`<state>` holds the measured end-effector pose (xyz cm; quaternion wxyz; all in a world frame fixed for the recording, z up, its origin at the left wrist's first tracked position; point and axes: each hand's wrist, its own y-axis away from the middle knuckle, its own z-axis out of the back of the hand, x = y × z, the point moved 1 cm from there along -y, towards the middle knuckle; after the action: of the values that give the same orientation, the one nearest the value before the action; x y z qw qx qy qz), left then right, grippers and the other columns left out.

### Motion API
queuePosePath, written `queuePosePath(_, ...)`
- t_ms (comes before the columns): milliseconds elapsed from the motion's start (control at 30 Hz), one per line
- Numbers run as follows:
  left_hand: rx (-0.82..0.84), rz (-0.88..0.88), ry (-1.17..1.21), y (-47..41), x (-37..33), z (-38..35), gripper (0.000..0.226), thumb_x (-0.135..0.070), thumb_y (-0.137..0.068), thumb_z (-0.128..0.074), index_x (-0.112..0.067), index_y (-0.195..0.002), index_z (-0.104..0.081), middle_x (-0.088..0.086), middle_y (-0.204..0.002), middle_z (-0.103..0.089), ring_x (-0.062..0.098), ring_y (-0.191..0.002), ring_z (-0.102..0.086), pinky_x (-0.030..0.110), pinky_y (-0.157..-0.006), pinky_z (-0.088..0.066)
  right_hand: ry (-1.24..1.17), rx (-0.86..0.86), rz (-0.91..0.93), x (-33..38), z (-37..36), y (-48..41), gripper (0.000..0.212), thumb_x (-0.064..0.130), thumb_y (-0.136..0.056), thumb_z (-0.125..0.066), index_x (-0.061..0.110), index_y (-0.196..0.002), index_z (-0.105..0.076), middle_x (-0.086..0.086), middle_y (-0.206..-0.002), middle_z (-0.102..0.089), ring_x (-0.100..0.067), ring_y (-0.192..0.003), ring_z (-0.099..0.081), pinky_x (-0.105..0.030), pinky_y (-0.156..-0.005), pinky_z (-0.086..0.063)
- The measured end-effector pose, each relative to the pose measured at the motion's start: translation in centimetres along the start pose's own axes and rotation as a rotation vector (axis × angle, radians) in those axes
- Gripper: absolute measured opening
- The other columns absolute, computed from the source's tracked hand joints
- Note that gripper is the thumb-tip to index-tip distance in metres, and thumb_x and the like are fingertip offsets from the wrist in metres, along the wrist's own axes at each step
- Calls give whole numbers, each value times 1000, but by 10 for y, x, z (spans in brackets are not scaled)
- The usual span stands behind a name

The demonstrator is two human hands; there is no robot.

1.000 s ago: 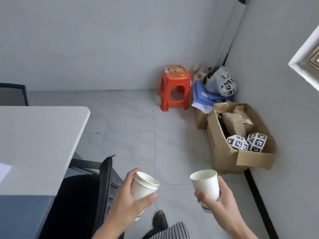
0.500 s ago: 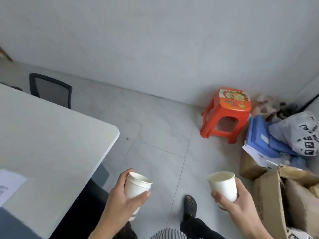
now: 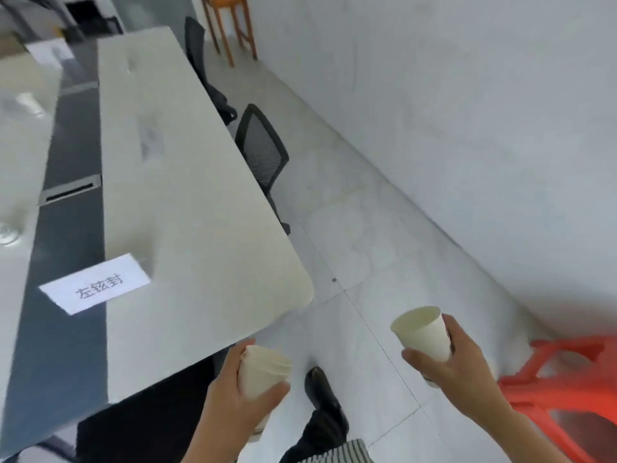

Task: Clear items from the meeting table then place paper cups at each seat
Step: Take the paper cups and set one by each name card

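Paper cups (image 3: 263,369), a stack: my left hand (image 3: 240,406) is wrapping its fingers (image 3: 270,394) round them, holding them in the air just beside the near corner of the counter (image 3: 187,228). Single cup (image 3: 422,335): my right hand (image 3: 457,365) is gripping its lower wall over the floor (image 3: 367,245), mouth tilting toward the counter. Name card (image 3: 95,284): lying on the counter, showing printed characters. Black chair (image 3: 263,152): standing tucked at the counter's long edge. Red stool (image 3: 564,396): I am seeing it blurred, near my right wrist.
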<state>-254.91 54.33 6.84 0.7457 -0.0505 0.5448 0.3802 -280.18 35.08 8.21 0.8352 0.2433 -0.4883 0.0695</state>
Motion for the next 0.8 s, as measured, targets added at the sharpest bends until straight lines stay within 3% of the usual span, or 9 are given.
queuePosePath(167, -128, 45, 39, -70, -17, 5, 70, -24, -63, -87, -40, -119, -48, -7, -97, -65, 10, -84, -63, 23, -70, -50, -13, 178, 68, 46, -42, -82, 57, 48, -48, -76, 35, -100, -58, 4, -80, -66, -18, -67, -63, -26, -52, -55)
queuePosePath(267, -165, 40, 63, -117, -46, 12, 69, -35, -59, -87, -52, -110, -44, -12, -97, -64, 8, -84, -64, 24, -71, -53, 22, 277, 125, 81, -56, -126, 58, 48, -49, -77, 36, -103, -58, 13, -83, -67, -12, -68, -63, -26, -55, -56)
queuePosePath(367, -193, 21, 102, -162, -77, 25, 67, -35, -62, -86, -54, -109, -42, -15, -97, -62, 7, -81, -63, 15, -57, -52, 78, 351, 163, 112, -65, -176, 56, 46, -52, -77, 39, -104, -57, 16, -85, -67, -7, -69, -63, -25, -55, -55)
queuePosePath(500, -287, 56, 140, -194, -99, 52, 67, -28, -68, -84, -51, -114, -42, -10, -98, -60, 15, -73, -62, 16, -47, -52, 141, 448, 188, 138, -85, -233, 54, 45, -54, -77, 38, -103, -57, 16, -86, -67, -7, -69, -63, -25, -56, -55)
queuePosePath(633, -482, 200, 201, -205, -92, 76, 67, -26, -69, -82, -50, -116, -40, -10, -98, -61, 12, -75, -62, 13, -47, -51, 205, 605, 227, 166, -127, -290, 49, 35, -62, -83, 36, -103, -57, 13, -81, -68, -7, -67, -64, -26, -53, -56)
queuePosePath(700, -576, 282, 185, -204, -85, 79, 70, -30, -69, -82, -45, -123, -40, -11, -99, -62, 11, -81, -64, 17, -56, -54, 243, 705, 253, 180, -153, -317, 45, 25, -70, -85, 37, -103, -57, 6, -80, -68, -13, -68, -65, -30, -55, -59)
queuePosePath(800, -735, 388, 209, -198, -83, 81, 74, -33, -67, -83, -39, -128, -42, -11, -100, -63, 10, -84, -64, 22, -68, -54, 273, 857, 292, 211, -199, -351, 41, 31, -72, -83, 37, -103, -57, 5, -86, -68, -17, -75, -66, -31, -57, -60)
